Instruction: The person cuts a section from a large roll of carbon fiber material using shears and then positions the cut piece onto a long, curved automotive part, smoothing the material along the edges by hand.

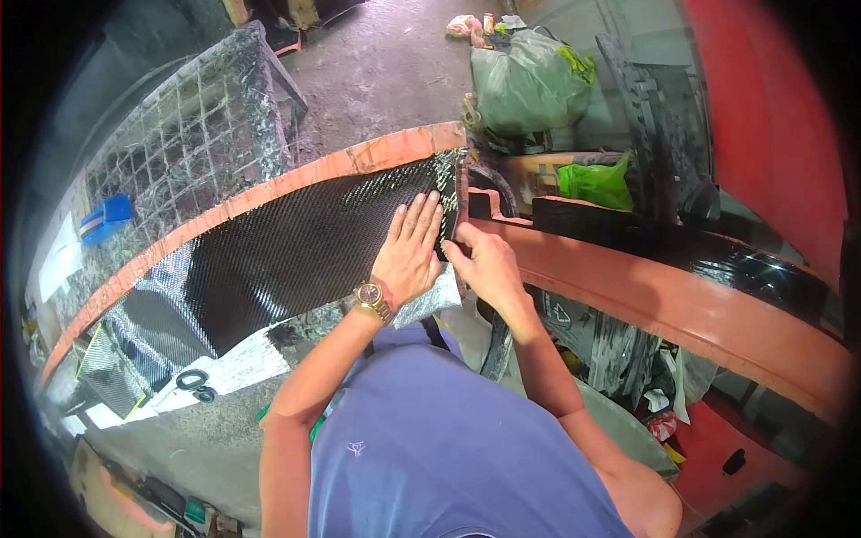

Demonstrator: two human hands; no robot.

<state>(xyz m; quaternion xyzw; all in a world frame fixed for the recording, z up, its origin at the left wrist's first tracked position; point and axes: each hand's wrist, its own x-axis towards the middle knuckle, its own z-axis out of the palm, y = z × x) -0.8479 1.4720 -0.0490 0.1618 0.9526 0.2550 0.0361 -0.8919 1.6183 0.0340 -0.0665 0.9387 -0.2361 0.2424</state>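
Note:
My left hand (408,242), a watch on its wrist, lies flat with fingers stretched out on black woven carbon-fibre fabric (287,242), near its right end. That fabric lies along a curved salmon-orange mould (341,156), whose rim shows along the far side. My right hand (480,264) is closed at the frayed right edge of the fabric, thumb and forefinger pinching there; the exact grip is partly hidden. Scissors (193,386) with black handles rest on white paper (242,372) to the left, beside smaller fabric pieces (112,372).
A metal grid bench (193,125) and blue tool (106,215) are at back left. A grey-green bag (525,81) and bright green bag (592,184) lie beyond. Another orange mould (682,318) with a glossy black part (735,269) extends right, beside a red panel (762,108).

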